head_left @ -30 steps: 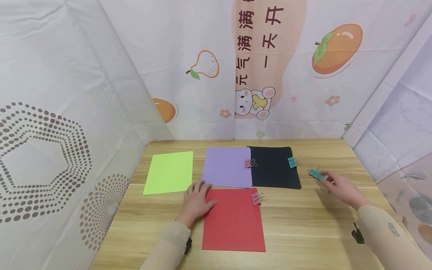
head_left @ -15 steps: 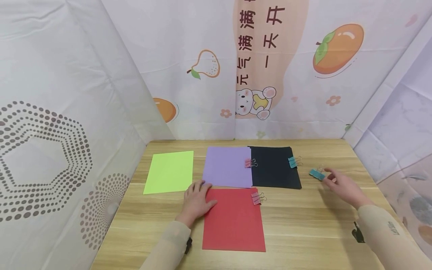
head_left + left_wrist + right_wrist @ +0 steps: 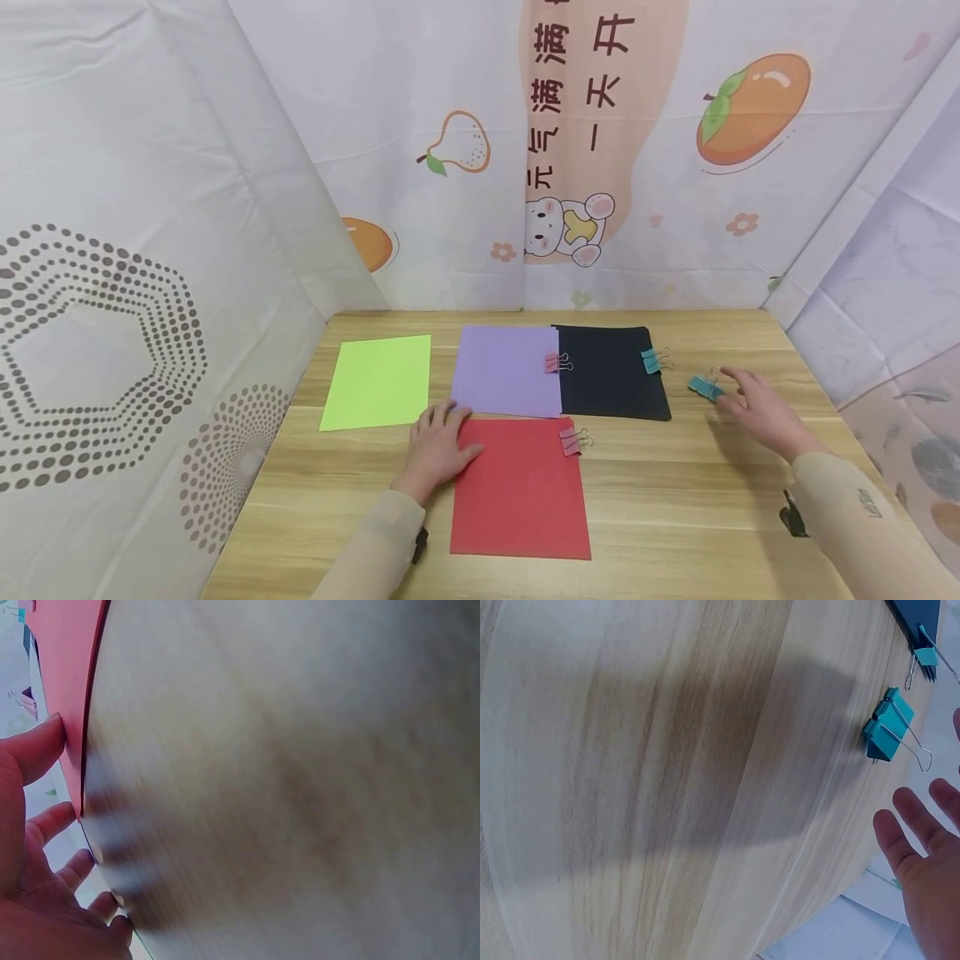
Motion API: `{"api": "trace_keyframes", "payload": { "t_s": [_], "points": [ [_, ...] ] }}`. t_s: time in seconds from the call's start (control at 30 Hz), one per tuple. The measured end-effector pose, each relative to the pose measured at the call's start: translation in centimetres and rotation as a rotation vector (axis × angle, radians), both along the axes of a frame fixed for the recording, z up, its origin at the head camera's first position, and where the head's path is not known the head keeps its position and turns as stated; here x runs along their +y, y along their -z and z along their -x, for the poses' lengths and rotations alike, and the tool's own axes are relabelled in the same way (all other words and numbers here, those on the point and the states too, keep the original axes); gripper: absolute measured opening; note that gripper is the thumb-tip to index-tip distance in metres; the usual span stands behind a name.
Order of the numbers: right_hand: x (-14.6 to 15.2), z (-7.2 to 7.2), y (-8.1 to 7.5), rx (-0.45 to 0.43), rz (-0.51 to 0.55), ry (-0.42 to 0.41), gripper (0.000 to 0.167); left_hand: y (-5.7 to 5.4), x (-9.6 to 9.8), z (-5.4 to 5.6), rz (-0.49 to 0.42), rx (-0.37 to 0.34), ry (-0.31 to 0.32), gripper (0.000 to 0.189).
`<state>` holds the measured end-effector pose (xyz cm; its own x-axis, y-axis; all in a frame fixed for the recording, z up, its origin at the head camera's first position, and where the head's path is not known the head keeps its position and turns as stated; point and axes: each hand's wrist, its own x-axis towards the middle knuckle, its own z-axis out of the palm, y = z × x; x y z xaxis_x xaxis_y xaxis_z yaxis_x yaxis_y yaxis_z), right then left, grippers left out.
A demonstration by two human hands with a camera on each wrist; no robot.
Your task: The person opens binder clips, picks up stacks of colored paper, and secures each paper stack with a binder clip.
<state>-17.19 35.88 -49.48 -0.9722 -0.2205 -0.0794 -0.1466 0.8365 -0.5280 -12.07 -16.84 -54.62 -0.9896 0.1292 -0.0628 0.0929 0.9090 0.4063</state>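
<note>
A loose teal binder clip (image 3: 706, 387) lies on the table at the right. My right hand (image 3: 765, 414) hovers just right of it with relaxed fingers; in the right wrist view a gap shows between the clip (image 3: 889, 724) and the fingers (image 3: 892, 834). My left hand (image 3: 437, 442) lies flat with spread fingers, its thumb on the left edge of the red paper (image 3: 517, 500) and its other fingertips by that sheet's upper left corner. A pink binder clip (image 3: 572, 442) grips the red paper's right edge near the top.
Purple paper (image 3: 504, 371) with a pink clip (image 3: 553, 362) on its right edge slightly overlaps black paper (image 3: 607, 371), which bears a teal clip (image 3: 651, 361). Yellow-green paper (image 3: 378, 383) lies at the left. A patterned curtain (image 3: 465, 67) borders the table's back.
My right hand's fingers have come off the loose teal binder clip and shifted slightly right; the clip stays on the table. My left hand has stayed in place.
</note>
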Motion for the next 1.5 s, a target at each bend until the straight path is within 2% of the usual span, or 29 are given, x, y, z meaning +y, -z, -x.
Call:
{"api": "trace_keyframes", "payload": {
  "t_s": [0.33, 0.8, 0.97, 1.23, 1.5],
  "points": [
    [0.02, 0.42, 0.52, -0.019, 0.013, -0.031, 0.071, -0.19, 0.10, -0.09, 0.003, -0.009, -0.007, 0.065],
    [-0.07, 0.71, 1.04, 0.054, 0.006, -0.115, 0.074, -0.09, 0.11, -0.15, -0.002, -0.002, -0.005, 0.065],
    [-0.19, 0.78, 1.02, 0.034, -0.011, -0.113, 0.076, -0.18, 0.14, -0.16, -0.002, -0.006, -0.005, 0.065],
    [-0.47, 0.87, 0.90, 0.053, -0.078, -0.117, 0.071, -0.07, 0.12, -0.15, -0.005, -0.005, -0.005, 0.064],
    [-0.59, 0.93, 1.00, 0.064, -0.082, -0.096, 0.062, 0.09, 0.09, -0.10, -0.001, -0.003, -0.007, 0.064]
  ]
}}
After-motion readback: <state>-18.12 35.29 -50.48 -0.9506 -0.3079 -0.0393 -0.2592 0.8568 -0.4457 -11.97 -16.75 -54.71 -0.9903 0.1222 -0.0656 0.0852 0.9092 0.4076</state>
